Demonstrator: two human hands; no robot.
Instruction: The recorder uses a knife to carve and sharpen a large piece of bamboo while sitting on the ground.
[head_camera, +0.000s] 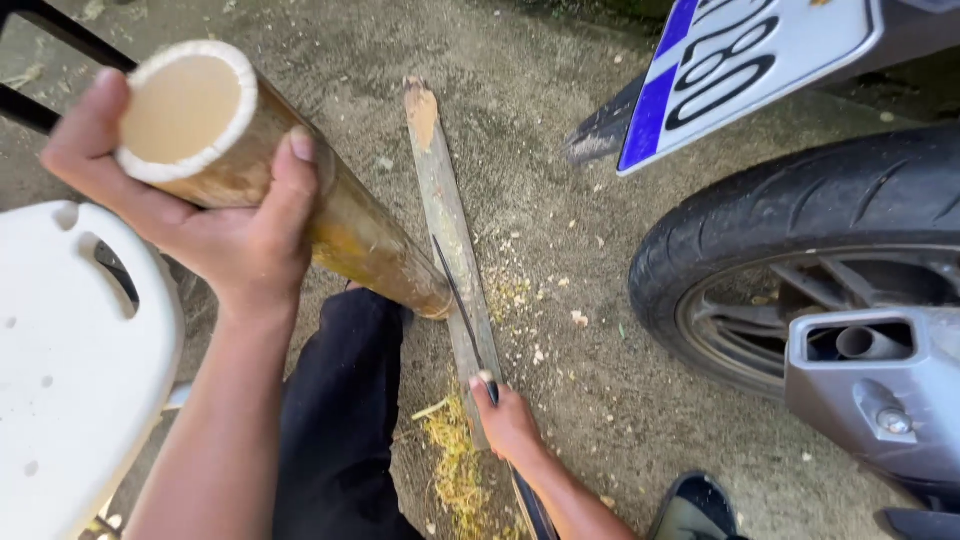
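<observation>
Slanting from ten o'clock down to centre, the bamboo tube (300, 190) has its upper end in the left hand's (215, 235) closed grip. The right hand (508, 420), at six o'clock, grips a knife (460, 300) over a wooden slat (445, 215); a motorcycle tyre (780, 220) sits at three o'clock.

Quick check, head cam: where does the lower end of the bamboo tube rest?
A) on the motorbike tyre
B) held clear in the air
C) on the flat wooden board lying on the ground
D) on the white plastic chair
C: the left hand holds the bamboo tube near its open top, and its lower end meets the wooden board on the ground, close to the knife held in the right hand.
</observation>
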